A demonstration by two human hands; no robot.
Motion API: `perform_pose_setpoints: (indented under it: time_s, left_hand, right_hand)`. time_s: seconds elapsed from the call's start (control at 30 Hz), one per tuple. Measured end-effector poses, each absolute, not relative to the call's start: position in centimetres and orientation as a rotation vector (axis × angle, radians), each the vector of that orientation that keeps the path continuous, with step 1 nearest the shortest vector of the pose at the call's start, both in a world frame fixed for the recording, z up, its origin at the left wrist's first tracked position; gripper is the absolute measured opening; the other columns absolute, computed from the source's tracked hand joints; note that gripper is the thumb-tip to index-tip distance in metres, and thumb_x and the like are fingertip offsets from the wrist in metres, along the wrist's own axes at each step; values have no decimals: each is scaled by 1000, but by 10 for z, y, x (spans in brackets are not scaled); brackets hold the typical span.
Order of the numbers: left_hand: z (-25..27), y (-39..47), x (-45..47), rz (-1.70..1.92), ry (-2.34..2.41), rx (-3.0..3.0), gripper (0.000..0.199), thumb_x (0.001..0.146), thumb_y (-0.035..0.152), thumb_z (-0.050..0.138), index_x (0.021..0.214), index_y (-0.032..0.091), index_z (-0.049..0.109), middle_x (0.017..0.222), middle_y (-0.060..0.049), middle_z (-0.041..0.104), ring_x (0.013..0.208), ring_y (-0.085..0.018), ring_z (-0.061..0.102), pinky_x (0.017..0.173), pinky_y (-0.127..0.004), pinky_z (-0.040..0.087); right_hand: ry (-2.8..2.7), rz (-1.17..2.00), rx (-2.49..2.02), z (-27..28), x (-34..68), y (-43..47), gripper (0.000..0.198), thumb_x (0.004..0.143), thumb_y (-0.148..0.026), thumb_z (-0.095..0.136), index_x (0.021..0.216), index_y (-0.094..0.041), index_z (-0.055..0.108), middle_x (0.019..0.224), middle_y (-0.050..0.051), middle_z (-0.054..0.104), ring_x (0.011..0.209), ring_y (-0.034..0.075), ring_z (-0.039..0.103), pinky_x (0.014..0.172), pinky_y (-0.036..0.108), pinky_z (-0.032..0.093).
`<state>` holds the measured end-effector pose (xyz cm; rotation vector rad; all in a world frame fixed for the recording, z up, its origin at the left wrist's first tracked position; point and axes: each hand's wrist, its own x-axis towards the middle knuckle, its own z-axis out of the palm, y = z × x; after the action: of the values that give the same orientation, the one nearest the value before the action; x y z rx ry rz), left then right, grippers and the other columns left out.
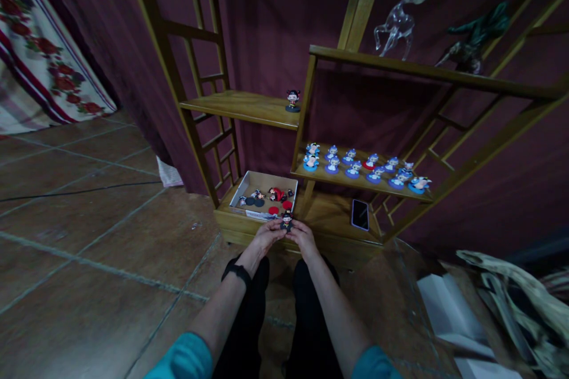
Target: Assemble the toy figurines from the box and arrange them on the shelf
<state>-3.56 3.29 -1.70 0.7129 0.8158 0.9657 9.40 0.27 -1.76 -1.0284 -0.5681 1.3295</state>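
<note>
Between my left hand (267, 235) and my right hand (303, 237) is a small figurine (287, 220) with dark hair buns and a dark round base. Fingers of both hands are closed on its base from either side, and it stands upright. Just beyond my hands sits a shallow white box (235, 194) on the lowest shelf. Inside the box lie several loose figurines, one a red-clad figurine (278, 193), along with dark and red round bases. A similar dark-haired figurine (292, 100) stands at the right end of the upper left shelf (242, 106).
Several blue-and-white figurines (353, 169) stand in two rows on the middle right shelf. A phone (360, 214) lies on the lowest shelf. Higher up stand a clear glass horse (398, 21) and a dark green statue (478, 41). White boxes (453, 311) sit on the floor at right.
</note>
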Motion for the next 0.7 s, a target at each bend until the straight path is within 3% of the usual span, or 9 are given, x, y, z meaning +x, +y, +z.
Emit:
perform_pose_setpoints:
  time_s: [0.37, 0.7]
  left_hand:
    - [-24, 36, -32, 1031, 864, 811, 46, 41, 9, 80, 82, 11, 59, 59, 0, 62, 50, -10, 56, 54, -22, 41]
    - [-23, 36, -31, 1044, 921, 805, 43, 44, 13, 81, 80, 11, 59, 53, 4, 57, 45, -7, 52, 49, -19, 39]
  right_hand:
    - [-555, 1367, -978, -23, 94, 3, 38, 56, -26, 73, 91, -12, 63, 75, 6, 69, 65, 17, 65, 67, 34, 54]
    - [-577, 1384, -1040, -21, 95, 4, 29, 63, -27, 69, 87, -14, 64, 68, 5, 68, 61, 16, 64, 65, 34, 55]
